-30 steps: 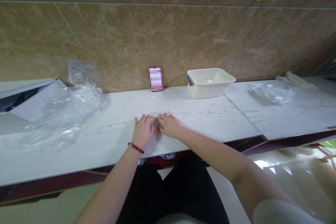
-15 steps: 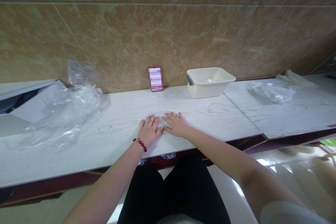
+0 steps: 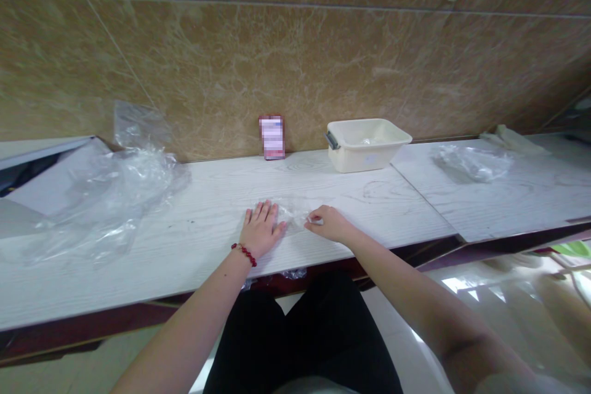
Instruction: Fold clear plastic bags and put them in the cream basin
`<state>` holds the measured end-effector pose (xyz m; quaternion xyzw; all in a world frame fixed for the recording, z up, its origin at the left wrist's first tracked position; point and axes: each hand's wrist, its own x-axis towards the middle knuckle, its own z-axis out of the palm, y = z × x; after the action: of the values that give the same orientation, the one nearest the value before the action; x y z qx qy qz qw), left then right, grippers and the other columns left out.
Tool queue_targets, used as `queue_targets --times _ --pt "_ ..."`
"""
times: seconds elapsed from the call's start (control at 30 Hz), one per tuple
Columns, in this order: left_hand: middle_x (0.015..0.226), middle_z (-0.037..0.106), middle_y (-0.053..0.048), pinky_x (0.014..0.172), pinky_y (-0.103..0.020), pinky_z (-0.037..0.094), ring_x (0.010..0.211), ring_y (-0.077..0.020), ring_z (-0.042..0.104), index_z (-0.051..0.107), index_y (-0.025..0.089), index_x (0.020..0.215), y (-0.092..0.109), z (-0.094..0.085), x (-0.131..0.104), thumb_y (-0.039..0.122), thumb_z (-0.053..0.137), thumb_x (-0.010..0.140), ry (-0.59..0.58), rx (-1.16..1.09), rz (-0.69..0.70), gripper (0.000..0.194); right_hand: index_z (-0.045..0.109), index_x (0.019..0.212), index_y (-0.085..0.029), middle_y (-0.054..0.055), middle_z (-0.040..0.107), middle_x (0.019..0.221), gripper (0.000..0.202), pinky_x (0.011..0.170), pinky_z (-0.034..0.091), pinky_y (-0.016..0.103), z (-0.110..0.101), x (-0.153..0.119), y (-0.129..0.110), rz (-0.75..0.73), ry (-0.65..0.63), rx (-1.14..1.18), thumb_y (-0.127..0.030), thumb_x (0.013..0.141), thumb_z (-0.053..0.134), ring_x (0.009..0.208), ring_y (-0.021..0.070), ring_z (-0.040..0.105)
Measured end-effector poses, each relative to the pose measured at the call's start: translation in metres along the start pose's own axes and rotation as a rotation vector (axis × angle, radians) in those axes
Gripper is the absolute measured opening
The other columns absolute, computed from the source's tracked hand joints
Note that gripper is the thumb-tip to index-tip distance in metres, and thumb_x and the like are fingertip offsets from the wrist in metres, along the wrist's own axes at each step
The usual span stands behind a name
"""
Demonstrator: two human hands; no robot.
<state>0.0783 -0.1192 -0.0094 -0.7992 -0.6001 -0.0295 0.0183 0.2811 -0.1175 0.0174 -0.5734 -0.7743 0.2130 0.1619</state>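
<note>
A small clear plastic bag [image 3: 292, 213] lies on the white wood-grain table [image 3: 217, 197], between my two hands. My left hand [image 3: 261, 231], with a red bead bracelet at the wrist, rests flat on the bag's left part, fingers spread. At the bag's right edge my right hand [image 3: 327, 223] has thumb and fingers pinched together on the plastic. How much of the bag lies under my left palm is hidden.
A cream bin [image 3: 362, 160] with a grey handle stands by the wall, right of a propped phone [image 3: 272, 137]. Heaped clear plastic [image 3: 133, 181] and a white box [image 3: 60, 181] lie left; more plastic bags [image 3: 473, 162] lie right.
My right hand has gone from lying flat to pinching the bag's edge and has moved a little right. Part of the clear bag now shows between my hands. My left hand stays in place.
</note>
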Motion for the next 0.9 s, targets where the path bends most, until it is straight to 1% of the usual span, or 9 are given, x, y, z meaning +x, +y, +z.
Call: queue_targets --times 0.13,0.27,0.37,0.47,0.53,0.6,0.63,0.77,0.9 --pt "0.138 0.022 -0.006 0.101 -0.043 0.011 0.126 -0.0222 0.015 0.027 0.017 0.13 0.0 -0.001 0.0 0.052 0.012 0.081 -0.008 -0.005 -0.002 0.062 0.065 0.077 -0.019 0.003 0.061 0.077 0.023 0.062 0.037 0.02 -0.001 0.006 0.002 0.044 -0.06 0.041 -0.036 0.07 0.052 0.069 0.0114 0.053" --pt "0.137 0.023 -0.007 0.101 -0.043 0.012 0.126 -0.0222 0.016 0.026 0.017 0.13 0.0 -0.001 0.0 0.053 0.012 0.081 -0.001 -0.017 0.005 0.063 0.065 0.069 -0.018 0.003 0.06 0.068 0.027 0.059 0.035 0.022 -0.007 0.009 0.007 0.067 -0.131 -0.08 -0.038 0.073 0.048 0.065 0.0126 0.052" --pt "0.137 0.023 -0.007 0.101 -0.043 0.011 0.126 -0.0224 0.016 0.027 0.017 0.13 0.0 -0.001 0.0 0.054 0.013 0.08 0.004 -0.017 0.008 0.064 0.064 0.068 -0.019 0.004 0.06 0.073 0.028 0.062 0.036 0.025 -0.012 0.007 0.005 0.131 -0.158 -0.178 -0.042 0.073 0.047 0.071 0.0155 0.053" --pt "0.138 0.023 -0.007 0.101 -0.043 0.011 0.126 -0.0223 0.015 0.027 0.017 0.13 0.0 -0.001 0.0 0.055 0.015 0.079 -0.004 -0.021 -0.001 0.064 0.063 0.075 -0.019 0.007 0.06 0.085 0.027 0.07 0.036 0.03 -0.015 0.003 -0.003 0.22 -0.061 -0.286 -0.044 0.07 0.051 0.083 0.0206 0.052" --pt "0.138 0.022 -0.007 0.101 -0.043 0.01 0.126 -0.0222 0.015 0.027 0.018 0.13 0.001 -0.001 0.0 0.056 0.015 0.079 -0.002 -0.024 -0.006 0.064 0.06 0.085 -0.018 0.009 0.058 0.091 0.027 0.075 0.035 0.031 -0.015 0.004 -0.011 0.186 0.065 -0.316 -0.039 0.073 0.049 0.089 0.0212 0.05" --pt "0.138 0.023 -0.006 0.101 -0.042 0.01 0.126 -0.0218 0.015 0.028 0.018 0.13 0.001 -0.001 0.0 0.055 0.016 0.079 0.007 -0.026 -0.008 0.064 0.055 0.094 -0.016 0.01 0.058 0.094 0.028 0.079 0.035 0.03 -0.011 0.009 -0.016 0.107 0.134 -0.279 -0.034 0.077 0.043 0.091 0.0193 0.05" --pt "0.138 0.023 -0.006 0.102 -0.042 0.01 0.126 -0.0217 0.016 0.028 0.017 0.13 0.001 -0.001 0.0 0.055 0.016 0.079 0.013 -0.027 -0.008 0.064 0.053 0.099 -0.015 0.01 0.058 0.095 0.029 0.08 0.035 0.028 -0.008 0.013 -0.018 0.086 0.129 -0.239 -0.033 0.079 0.041 0.09 0.0181 0.051" --pt "0.138 0.023 -0.006 0.101 -0.042 0.01 0.126 -0.0218 0.016 0.027 0.018 0.13 0.001 -0.002 -0.001 0.055 0.016 0.079 0.017 -0.03 -0.008 0.063 0.042 0.113 -0.013 0.01 0.058 0.102 0.036 0.078 0.038 0.024 0.005 0.032 -0.015 0.151 0.045 -0.038 -0.025 0.079 0.041 0.087 0.0145 0.055" --pt "0.138 0.023 -0.006 0.101 -0.042 0.011 0.126 -0.0221 0.015 0.026 0.018 0.13 0.0 -0.004 -0.001 0.055 0.016 0.079 0.005 -0.036 0.0 0.063 0.041 0.113 -0.018 0.005 0.058 0.105 0.034 0.074 0.04 0.022 0.009 0.043 -0.01 0.192 0.028 0.169 -0.018 0.079 0.039 0.085 0.0113 0.056"
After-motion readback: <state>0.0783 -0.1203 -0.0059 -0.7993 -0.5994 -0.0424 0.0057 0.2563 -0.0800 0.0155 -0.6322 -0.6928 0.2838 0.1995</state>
